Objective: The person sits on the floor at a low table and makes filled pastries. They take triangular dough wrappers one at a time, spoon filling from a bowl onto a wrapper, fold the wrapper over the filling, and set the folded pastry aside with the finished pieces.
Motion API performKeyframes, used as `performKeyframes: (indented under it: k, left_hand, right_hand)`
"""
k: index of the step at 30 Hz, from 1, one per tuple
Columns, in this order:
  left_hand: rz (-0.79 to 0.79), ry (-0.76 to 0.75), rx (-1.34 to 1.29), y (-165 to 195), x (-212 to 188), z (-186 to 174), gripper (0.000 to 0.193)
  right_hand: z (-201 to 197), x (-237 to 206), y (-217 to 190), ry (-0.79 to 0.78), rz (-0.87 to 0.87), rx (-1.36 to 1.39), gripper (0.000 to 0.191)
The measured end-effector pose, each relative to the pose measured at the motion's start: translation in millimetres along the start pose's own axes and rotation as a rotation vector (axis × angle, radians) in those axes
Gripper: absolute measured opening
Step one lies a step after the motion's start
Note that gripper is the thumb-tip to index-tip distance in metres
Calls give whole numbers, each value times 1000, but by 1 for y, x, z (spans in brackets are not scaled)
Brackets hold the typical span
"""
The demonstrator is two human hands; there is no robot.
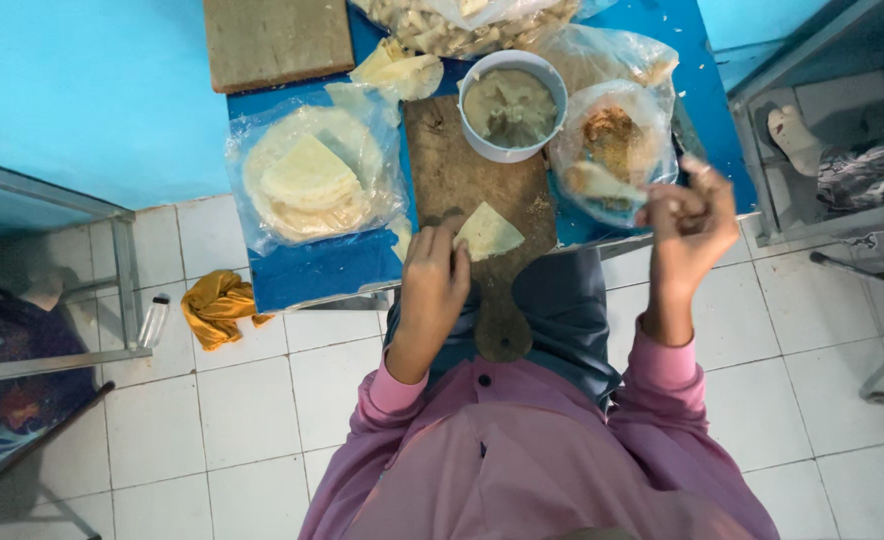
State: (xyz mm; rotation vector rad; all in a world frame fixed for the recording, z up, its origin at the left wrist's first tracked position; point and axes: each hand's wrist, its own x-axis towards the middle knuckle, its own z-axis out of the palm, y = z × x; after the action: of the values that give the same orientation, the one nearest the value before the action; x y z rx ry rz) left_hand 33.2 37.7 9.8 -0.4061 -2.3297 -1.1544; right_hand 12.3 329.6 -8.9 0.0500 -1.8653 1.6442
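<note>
- Left hand (434, 272) sits at the near end of the wooden board (467, 185), fingers curled down and pinching the edge of a folded pale wrapper triangle (488, 232) that lies flat on the board.
- Right hand (690, 215) is up off the surface, fingers bunched together near the rim of a clear bag (614, 150). It looks closed on something small, but honestly I can't make out what.
- That clear bag holds brownish crumbly stuff and a pale piece, and it sits just right of the board.
- White bowl (514, 105) with greyish filling stands at the far end of the board, touching the bag.
- Left of the board there's another plastic bag (312, 175) with a stack of round pale wrappers and a folded one on top.
- Everything rests on a blue surface (307, 270), with a second wooden slab (277, 40) at the far left corner and more bagged pieces along the back.
- Down on the white tile floor, a crumpled yellow cloth (217, 305) lies near the surface's leg, beside a small clear bottle (154, 320).
</note>
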Motion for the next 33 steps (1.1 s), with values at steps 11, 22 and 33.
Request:
performKeyframes:
  k: [11,22,33]
  left_hand:
    - [-74,14,-171,-9,-1,7,27]
    - [-93,31,-222,-8,0,9,29]
    - [38,-18,-134,-4,2,4,29]
  right_hand:
    - [58,-57,1,-251,-374,-153,37]
    - [31,-43,10,-499,-993,-357,35]
    - [21,-6,-8,67,-686,-923,39]
